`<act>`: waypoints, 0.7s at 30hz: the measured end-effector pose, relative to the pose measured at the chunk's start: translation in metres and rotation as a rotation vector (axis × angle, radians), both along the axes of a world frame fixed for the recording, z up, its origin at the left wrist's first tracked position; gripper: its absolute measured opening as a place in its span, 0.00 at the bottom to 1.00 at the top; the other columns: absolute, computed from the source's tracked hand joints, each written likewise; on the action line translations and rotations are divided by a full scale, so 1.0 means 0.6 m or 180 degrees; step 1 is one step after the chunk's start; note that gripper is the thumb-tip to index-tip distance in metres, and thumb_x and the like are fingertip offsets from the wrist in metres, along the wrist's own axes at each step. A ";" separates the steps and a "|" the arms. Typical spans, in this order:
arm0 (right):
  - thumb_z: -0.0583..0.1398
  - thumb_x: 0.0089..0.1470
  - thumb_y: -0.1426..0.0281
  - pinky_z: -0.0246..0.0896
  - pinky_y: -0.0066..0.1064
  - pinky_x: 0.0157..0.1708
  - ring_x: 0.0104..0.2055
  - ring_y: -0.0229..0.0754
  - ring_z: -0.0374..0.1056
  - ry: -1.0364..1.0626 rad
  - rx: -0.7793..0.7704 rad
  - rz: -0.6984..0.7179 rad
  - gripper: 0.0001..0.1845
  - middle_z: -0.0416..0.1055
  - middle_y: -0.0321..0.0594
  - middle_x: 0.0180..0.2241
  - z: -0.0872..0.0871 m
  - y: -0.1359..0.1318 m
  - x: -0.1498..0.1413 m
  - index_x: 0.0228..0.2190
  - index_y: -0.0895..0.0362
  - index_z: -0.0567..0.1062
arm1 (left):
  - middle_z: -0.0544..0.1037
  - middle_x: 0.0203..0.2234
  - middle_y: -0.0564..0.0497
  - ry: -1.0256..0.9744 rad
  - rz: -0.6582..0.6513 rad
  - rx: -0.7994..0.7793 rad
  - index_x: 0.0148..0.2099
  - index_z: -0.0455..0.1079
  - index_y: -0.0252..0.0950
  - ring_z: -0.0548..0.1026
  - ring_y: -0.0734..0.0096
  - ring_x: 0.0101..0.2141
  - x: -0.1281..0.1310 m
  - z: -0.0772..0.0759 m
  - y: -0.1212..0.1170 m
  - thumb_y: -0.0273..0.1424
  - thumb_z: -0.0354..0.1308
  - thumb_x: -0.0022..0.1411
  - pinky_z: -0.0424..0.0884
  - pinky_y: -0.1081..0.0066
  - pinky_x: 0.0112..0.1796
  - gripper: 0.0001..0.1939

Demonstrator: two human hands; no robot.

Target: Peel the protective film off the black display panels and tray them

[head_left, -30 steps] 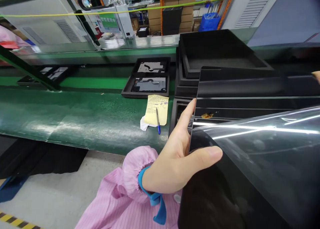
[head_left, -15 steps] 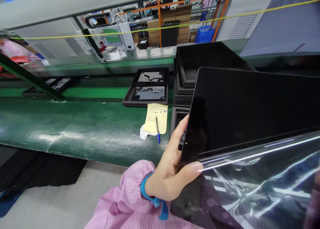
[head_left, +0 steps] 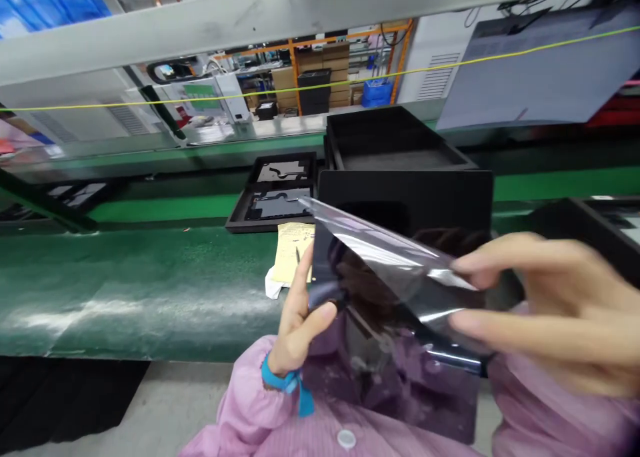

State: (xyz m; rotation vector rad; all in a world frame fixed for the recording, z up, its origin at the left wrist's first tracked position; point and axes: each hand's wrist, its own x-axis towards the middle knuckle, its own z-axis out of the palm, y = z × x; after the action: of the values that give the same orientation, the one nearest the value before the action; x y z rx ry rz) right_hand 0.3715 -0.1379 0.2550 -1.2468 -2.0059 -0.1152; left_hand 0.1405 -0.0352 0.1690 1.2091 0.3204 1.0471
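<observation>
My left hand grips the left edge of a glossy black flat screen panel, thumb in front and fingers behind. A clear plastic film curls loose over the front of the panel, its upper edge running diagonally down to the right. At the right edge, my right hand has the film between thumb and fingers; this hand is slightly blurred. The lower part of the film hangs in front of my pink sleeve and smock, and they show through it.
Beyond the panel stands a stack of black foam trays. Left of it, a black tray holds flat parts with dark cables. A yellow note with a pen lies on the green bench. Another black tray is at the right.
The panel has moved left and away from my face, now appearing smaller. My right hand has come into view at the film, whose upper edge has swung to slope down rightward.
</observation>
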 end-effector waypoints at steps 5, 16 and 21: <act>0.56 0.61 0.68 0.69 0.22 0.43 0.43 0.35 0.68 -0.0813 -0.0297 0.1128 0.14 0.71 0.34 0.44 0.041 0.001 -0.063 0.48 0.47 0.74 | 0.74 0.54 0.57 -0.0359 0.0285 -0.0552 0.60 0.64 0.50 0.70 0.61 0.56 -0.009 -0.041 0.024 0.31 0.62 0.53 0.62 0.66 0.58 0.31; 0.46 0.63 0.75 0.50 0.27 0.64 0.56 0.39 0.61 -0.1572 0.0007 0.1830 0.21 0.69 0.43 0.47 0.045 0.025 -0.091 0.35 0.61 0.78 | 0.80 0.45 0.57 -0.0252 0.0517 -0.0958 0.57 0.68 0.52 0.74 0.61 0.50 -0.029 -0.036 0.016 0.34 0.64 0.48 0.67 0.69 0.53 0.31; 0.50 0.63 0.75 0.50 0.30 0.65 0.61 0.43 0.54 -0.1484 -0.0384 0.1873 0.17 0.68 0.48 0.47 0.054 0.055 -0.069 0.28 0.64 0.75 | 0.76 0.51 0.53 -0.0308 0.0406 -0.0926 0.60 0.66 0.47 0.73 0.56 0.52 -0.019 -0.033 0.032 0.33 0.59 0.53 0.72 0.64 0.50 0.30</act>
State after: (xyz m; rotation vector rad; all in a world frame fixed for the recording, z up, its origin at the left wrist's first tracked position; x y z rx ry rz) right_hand 0.3303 -0.1048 0.2872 -0.6859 -2.7410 0.0064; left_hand 0.1292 -0.0158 0.1493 0.8835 0.4624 1.1220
